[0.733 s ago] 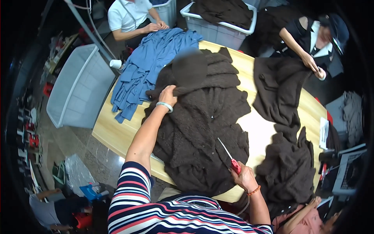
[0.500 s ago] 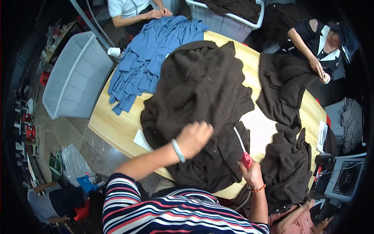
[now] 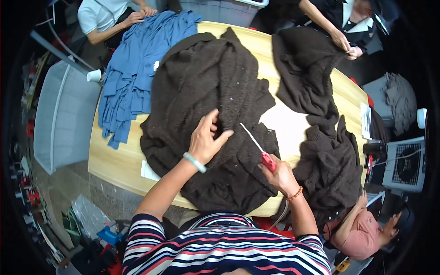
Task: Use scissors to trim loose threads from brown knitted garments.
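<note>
A large dark brown knitted garment [image 3: 201,87] lies spread on the table in front of me, specked with bits of light lint. My left hand [image 3: 205,143] is over its middle, thumb and fingers spread apart, gripping none of the cloth; whether the fingertips touch it I cannot tell. In my right hand [image 3: 280,178] is a red air blow gun [image 3: 268,161] with a long thin pale nozzle, which points up and left over the garment's right part. A hose trails from below my right wrist.
Blue garments [image 3: 137,68] are heaped at the table's [image 3: 110,158] far left. More brown knitwear [image 3: 327,160] lies to the right, where a co-worker's hands [image 3: 346,46] hold one piece. A pale plastic bin [image 3: 64,114] stands off the left edge. Another person [image 3: 360,233] sits at lower right.
My left hand has gone from curled fingers to spread ones. The blow gun now tilts further left. The whole view has shifted, so the table things appear further left and higher.
</note>
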Tool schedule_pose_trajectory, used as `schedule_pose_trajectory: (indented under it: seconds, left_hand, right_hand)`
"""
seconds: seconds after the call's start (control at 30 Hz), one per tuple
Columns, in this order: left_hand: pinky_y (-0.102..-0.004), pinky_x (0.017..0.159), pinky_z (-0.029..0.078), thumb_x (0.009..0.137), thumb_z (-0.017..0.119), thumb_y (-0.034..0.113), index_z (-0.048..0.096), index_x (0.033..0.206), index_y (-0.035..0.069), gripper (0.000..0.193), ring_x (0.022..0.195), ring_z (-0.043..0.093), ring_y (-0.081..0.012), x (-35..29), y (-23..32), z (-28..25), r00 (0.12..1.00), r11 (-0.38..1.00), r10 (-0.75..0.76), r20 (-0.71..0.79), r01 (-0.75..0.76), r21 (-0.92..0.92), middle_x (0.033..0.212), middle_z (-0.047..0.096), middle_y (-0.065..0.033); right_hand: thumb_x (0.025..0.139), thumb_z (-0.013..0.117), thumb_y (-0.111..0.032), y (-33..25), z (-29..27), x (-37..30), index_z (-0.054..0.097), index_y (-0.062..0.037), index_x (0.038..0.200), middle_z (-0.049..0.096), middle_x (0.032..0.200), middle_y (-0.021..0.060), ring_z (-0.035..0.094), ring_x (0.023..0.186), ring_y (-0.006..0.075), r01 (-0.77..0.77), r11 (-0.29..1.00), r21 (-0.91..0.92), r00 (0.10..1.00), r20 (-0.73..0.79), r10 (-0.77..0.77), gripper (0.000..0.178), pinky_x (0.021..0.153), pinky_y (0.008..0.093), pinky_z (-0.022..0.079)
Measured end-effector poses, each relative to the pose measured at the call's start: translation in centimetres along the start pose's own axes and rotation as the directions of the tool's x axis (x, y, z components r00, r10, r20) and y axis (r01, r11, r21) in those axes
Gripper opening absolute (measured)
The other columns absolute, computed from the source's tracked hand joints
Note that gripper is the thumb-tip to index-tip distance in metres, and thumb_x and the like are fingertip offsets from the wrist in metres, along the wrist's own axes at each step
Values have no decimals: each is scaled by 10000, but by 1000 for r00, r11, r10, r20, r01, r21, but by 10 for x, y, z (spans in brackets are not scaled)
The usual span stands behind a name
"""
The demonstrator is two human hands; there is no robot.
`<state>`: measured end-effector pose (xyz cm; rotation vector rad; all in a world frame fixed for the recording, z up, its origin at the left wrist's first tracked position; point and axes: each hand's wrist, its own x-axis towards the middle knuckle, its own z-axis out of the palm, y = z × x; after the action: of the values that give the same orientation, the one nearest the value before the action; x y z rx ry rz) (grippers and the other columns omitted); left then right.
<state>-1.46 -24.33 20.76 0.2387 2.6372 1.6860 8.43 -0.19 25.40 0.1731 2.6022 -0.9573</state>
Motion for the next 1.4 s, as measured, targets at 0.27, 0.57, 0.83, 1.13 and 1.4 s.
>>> schedule_pose_trajectory:
  seconds: [0.27,0.57,0.83,1.13,1.4]
  left_hand:
    - [-288,641,485,793,761,136,663,860,-50,220,697,604,-109,51,-58,52,986,997,-37,-163,26,-69,767,700,-94]
    - [-232,618,419,842,707,23,591,784,-13,135,702,469,-41,24,-80,54,964,934,-127,-233,37,-356,733,548,55]
    - [-215,694,438,860,675,-2,626,867,-23,54,761,507,-41,20,-88,44,967,890,-163,-197,57,-453,818,612,31]
    - [-251,876,492,887,659,-12,620,1162,-38,279,977,619,-110,-7,-70,10,959,771,-219,178,282,-571,1116,664,-55]
    - [-252,850,481,910,639,15,641,1059,-30,156,904,601,-94,41,-71,14,955,689,-228,192,297,-661,1025,668,-31]
  right_hand:
    - [880,643,-279,-19,-4,-2,599,-72,967,636,693,225,651,711,422,143,974,-173,989,65,-134,229,649,509,517]
    - [873,637,-240,-29,-25,59,590,-34,869,637,658,208,666,665,385,194,938,-289,967,-105,-232,211,597,478,534]
    - [863,637,-230,-36,-22,30,601,-27,847,621,626,208,659,630,379,368,894,-255,929,134,-344,207,578,471,524]
    - [890,637,-261,-31,-17,24,575,-61,968,621,678,206,638,693,420,184,969,-167,980,110,-167,223,658,496,500]
    - [892,634,-264,-38,-9,13,586,-38,927,627,650,218,660,666,394,239,948,-211,970,101,-222,233,615,484,520]
